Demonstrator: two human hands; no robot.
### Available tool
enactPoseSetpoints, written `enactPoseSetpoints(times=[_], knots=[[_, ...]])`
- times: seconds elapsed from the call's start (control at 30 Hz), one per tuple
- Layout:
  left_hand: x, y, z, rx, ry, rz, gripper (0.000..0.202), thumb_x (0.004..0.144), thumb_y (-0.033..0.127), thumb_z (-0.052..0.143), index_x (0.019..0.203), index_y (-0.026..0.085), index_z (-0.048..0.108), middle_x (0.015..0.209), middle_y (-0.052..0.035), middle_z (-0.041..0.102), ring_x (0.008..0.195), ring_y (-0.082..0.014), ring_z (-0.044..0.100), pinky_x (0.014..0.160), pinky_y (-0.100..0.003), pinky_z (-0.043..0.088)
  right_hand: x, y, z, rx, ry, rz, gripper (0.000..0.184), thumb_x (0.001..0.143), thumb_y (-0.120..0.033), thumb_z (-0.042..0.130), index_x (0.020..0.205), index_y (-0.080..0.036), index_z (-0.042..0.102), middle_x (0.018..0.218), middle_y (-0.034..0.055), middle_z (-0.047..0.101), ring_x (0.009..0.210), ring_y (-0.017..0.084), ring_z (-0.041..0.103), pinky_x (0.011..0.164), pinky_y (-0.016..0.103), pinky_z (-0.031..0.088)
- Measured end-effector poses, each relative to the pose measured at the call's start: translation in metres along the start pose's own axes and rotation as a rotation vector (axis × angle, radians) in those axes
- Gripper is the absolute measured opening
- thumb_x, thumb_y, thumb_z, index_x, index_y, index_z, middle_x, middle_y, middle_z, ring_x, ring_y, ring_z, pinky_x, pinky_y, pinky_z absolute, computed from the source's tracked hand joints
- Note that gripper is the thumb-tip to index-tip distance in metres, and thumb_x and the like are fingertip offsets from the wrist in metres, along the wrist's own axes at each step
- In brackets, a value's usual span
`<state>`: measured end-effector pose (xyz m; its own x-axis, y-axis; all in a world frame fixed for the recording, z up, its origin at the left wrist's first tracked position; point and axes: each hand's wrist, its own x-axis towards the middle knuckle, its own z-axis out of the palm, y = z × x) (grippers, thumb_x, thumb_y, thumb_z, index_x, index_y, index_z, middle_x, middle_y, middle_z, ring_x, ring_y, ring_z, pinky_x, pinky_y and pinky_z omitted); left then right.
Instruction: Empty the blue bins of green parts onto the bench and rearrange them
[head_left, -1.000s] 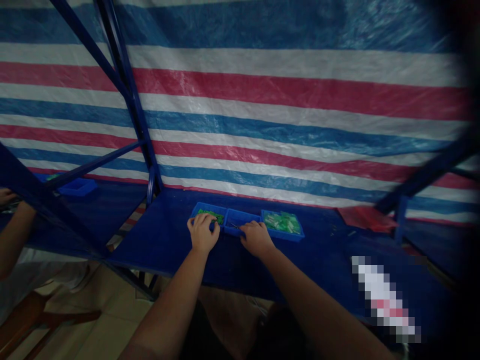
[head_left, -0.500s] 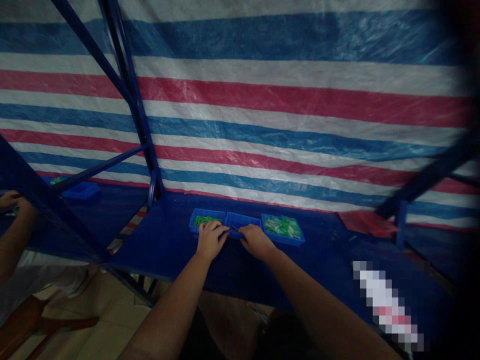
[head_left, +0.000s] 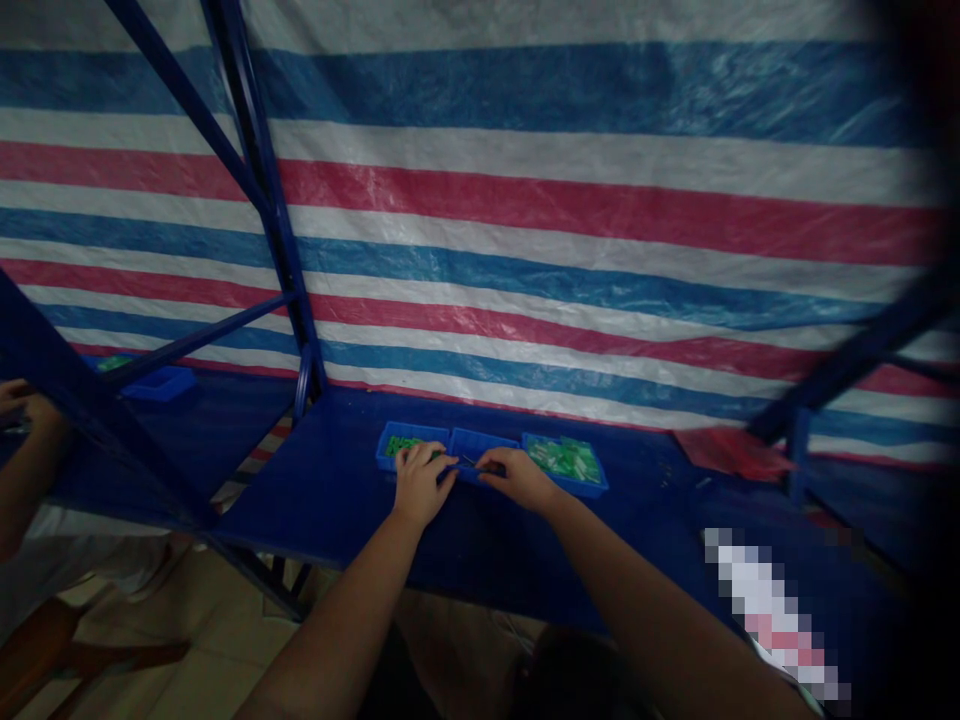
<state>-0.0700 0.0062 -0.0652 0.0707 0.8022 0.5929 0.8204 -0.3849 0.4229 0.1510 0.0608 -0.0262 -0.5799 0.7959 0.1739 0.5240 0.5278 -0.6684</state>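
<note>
My left hand [head_left: 420, 487] is over the front of the left blue tray [head_left: 383, 458], its thumb and fingertips closed together near the middle tray [head_left: 487, 438]. My right hand [head_left: 523, 480] faces it from the right, thumb and forefinger pinched at the front edge of the middle tray. A thin dark piece [head_left: 469, 461] shows between the two sets of fingertips; it is too small to name. Green small parts [head_left: 401, 445] lie in the left tray. The right tray [head_left: 583, 489] holds green and clear pieces [head_left: 566, 460], perhaps in small bags.
The trays stand on a blue table [head_left: 315, 480] before a striped tarp [head_left: 525, 240]. Blue posts [head_left: 259, 190] rise at left. Red sheeting [head_left: 735, 453] lies at the right. Another person's hand [head_left: 19, 400] works at the neighbouring table, near a blue tray [head_left: 161, 383].
My right hand has tilted a little, and its knuckles sit slightly higher over the thumb. My left hand has barely moved. The view has shifted slightly.
</note>
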Motion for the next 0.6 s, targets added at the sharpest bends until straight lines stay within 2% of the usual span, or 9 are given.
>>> enactPoseSetpoints(times=[0.1,0.2,0.3,0.4,0.47,0.5,0.6], knots=[[0.0,0.0,0.0,-0.005,-0.036,0.031,0.017,0.092,0.028,0.066,0.107,0.033,0.072,0.121,-0.0014,0.069,0.117,-0.025,0.054,0.103,-0.05,0.031,0.004,-0.002,-0.002,0.116,0.084,0.046,0.017,0.084,-0.036,0.064,0.088,-0.021,0.071,0.079,0.0017,0.072,0.071,0.018,0.064,0.068,0.029,0.05],[0.001,0.0,0.001,-0.008,-0.064,0.048,0.019,0.094,0.027,0.064,0.11,0.033,0.071,0.122,-0.0003,0.07,0.115,-0.0242,0.055,0.099,-0.048,0.033,0.013,-0.016,-0.003,0.157,0.366,0.051,0.022,0.085,-0.042,0.064,0.088,-0.021,0.068,0.079,0.0027,0.071,0.071,0.018,0.064,0.067,0.03,0.051],[0.001,0.001,0.001,-0.008,-0.063,0.051,0.019,0.094,0.027,0.063,0.11,0.032,0.071,0.122,-0.0011,0.069,0.114,-0.0238,0.056,0.097,-0.046,0.035,0.027,-0.04,-0.001,0.143,0.647,-0.028,0.024,0.088,-0.043,0.064,0.09,-0.02,0.068,0.082,0.0041,0.071,0.075,0.018,0.064,0.073,0.032,0.052],[0.0,0.002,0.0,-0.013,-0.055,0.072,0.019,0.093,0.029,0.063,0.111,0.032,0.071,0.121,-0.003,0.068,0.115,-0.0247,0.055,0.097,-0.046,0.035,0.043,-0.064,0.006,0.11,0.772,-0.104,0.024,0.09,-0.043,0.062,0.092,-0.02,0.068,0.084,0.0047,0.07,0.077,0.018,0.064,0.077,0.033,0.053],[-0.001,0.002,-0.001,-0.022,-0.025,0.089,0.019,0.092,0.029,0.064,0.109,0.029,0.071,0.118,-0.0054,0.067,0.114,-0.0252,0.056,0.097,-0.045,0.036,0.054,-0.072,0.014,0.077,0.754,-0.128,0.023,0.093,-0.041,0.058,0.093,-0.02,0.069,0.087,0.0057,0.071,0.08,0.019,0.064,0.079,0.033,0.053],[-0.002,0.001,-0.002,-0.026,0.002,0.086,0.018,0.09,0.029,0.064,0.106,0.028,0.071,0.114,-0.0066,0.066,0.112,-0.0253,0.056,0.097,-0.044,0.037,0.059,-0.073,0.017,0.039,0.7,-0.131,0.022,0.093,-0.038,0.056,0.094,-0.02,0.069,0.089,0.0064,0.072,0.083,0.019,0.064,0.081,0.034,0.052],[-0.003,-0.004,-0.005,-0.016,0.145,-0.006,0.01,0.086,0.028,0.065,0.094,0.023,0.068,0.103,-0.0082,0.064,0.107,-0.0262,0.057,0.097,-0.043,0.038,0.066,-0.069,0.024,-0.219,0.361,-0.093,0.015,0.09,-0.03,0.06,0.092,-0.022,0.072,0.096,0.0074,0.074,0.1,0.023,0.062,0.091,0.038,0.047]])
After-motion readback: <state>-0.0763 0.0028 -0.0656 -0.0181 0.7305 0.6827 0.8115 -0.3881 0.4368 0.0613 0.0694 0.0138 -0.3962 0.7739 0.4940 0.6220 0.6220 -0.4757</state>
